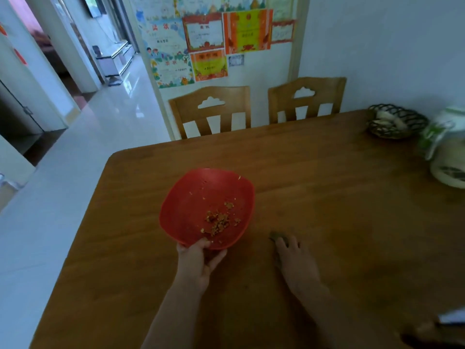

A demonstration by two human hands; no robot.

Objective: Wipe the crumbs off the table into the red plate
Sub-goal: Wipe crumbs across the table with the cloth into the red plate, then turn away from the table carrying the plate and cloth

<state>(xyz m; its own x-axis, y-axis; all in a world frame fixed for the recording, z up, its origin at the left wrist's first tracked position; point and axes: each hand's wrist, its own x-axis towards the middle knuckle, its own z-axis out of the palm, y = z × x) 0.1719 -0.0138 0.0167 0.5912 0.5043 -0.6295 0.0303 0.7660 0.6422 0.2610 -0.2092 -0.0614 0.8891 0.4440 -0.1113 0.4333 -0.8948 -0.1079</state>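
Note:
A red plate [201, 197] rests on the wooden table [327, 197], near its left edge. A pile of orange-brown crumbs [219, 220] lies inside the plate, toward its near side. My left hand [198, 260] grips the plate's near rim, thumb over the edge. To the right, my right hand [294, 258] lies palm down on the table, pressing a dark cloth [275, 236] whose tip shows past the fingertips. The rest of the cloth is hidden under the hand.
Two wooden chairs [214, 109] stand at the table's far side. A dark wire basket [396, 120] and a white-green jug [448, 152] sit at the far right. A blurred dark object [437, 333] lies at the near right corner. Tiled floor lies left.

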